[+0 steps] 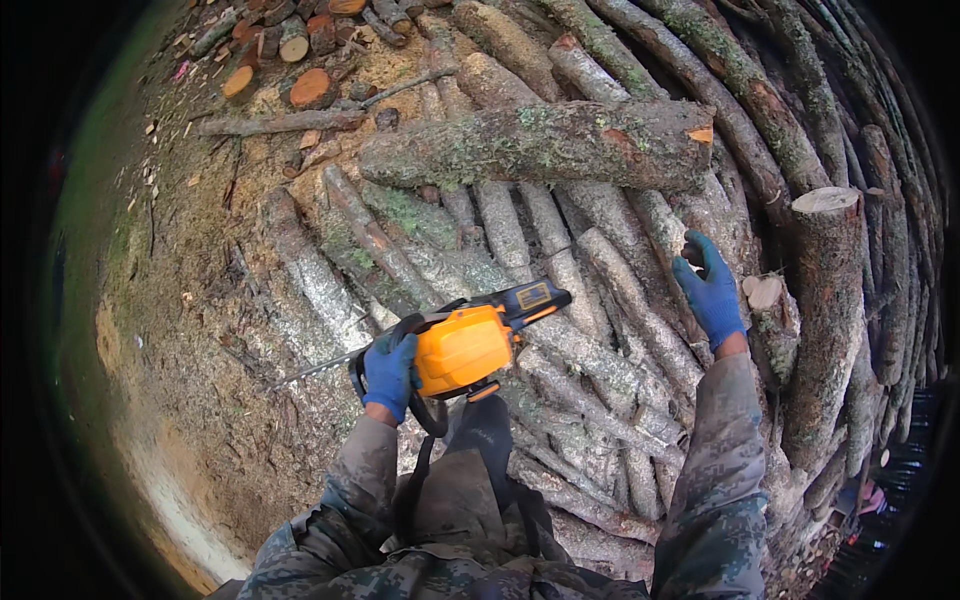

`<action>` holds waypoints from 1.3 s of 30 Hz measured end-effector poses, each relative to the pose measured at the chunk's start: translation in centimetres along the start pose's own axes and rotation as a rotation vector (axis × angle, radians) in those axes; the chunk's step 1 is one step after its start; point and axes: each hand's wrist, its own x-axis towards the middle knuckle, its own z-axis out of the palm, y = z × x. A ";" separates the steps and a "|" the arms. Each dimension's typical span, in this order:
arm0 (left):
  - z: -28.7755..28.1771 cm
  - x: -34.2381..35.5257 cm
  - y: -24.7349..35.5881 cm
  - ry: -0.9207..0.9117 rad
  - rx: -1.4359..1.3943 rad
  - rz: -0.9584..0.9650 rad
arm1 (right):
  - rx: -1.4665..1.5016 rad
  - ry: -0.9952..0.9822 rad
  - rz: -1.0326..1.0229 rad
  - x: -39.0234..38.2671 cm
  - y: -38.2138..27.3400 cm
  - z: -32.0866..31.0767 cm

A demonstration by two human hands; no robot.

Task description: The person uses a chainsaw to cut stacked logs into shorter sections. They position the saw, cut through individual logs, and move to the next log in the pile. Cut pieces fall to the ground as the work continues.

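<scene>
My left hand [391, 374], in a blue glove, is closed round the black front handle of an orange-and-black chainsaw [462, 350]. The saw lies across in front of my legs, its thin bar [318, 368] pointing left and its black rear end to the right. My right hand [712, 290], also gloved in blue, is held out to the right over the logs. Its fingers are apart and slightly curled, with nothing between them. Ahead of both hands a thick, mossy log [540, 145] rests crosswise on top of thinner ones.
Sawdust-covered logs [610, 300] lie under and around me. On the right a thick cut log [828, 300] stands out beside a short stub [772, 315]. Cut rounds [312, 88] are piled at the far left, near a thin branch [410, 84]. Bare, chip-strewn ground [180, 330] spreads on the left.
</scene>
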 end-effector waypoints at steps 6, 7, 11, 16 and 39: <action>-8.5 0.8 2.3 0.156 -0.007 -0.040 | -0.086 -0.025 0.106 -0.1 -1.2 -0.9; -10.1 0.9 2.3 0.179 0.003 -0.044 | -0.104 -0.032 0.114 -0.3 -0.3 -1.3; -14.9 -0.5 2.0 0.258 -0.047 -0.061 | -0.194 -0.045 0.200 -1.1 1.1 -2.0; -19.4 -3.2 1.6 0.376 -0.055 -0.113 | -0.242 -0.098 0.327 -0.4 -0.4 -1.5; -12.2 -0.2 15.4 0.387 0.104 -0.154 | -0.347 0.328 0.394 31.9 15.0 -8.3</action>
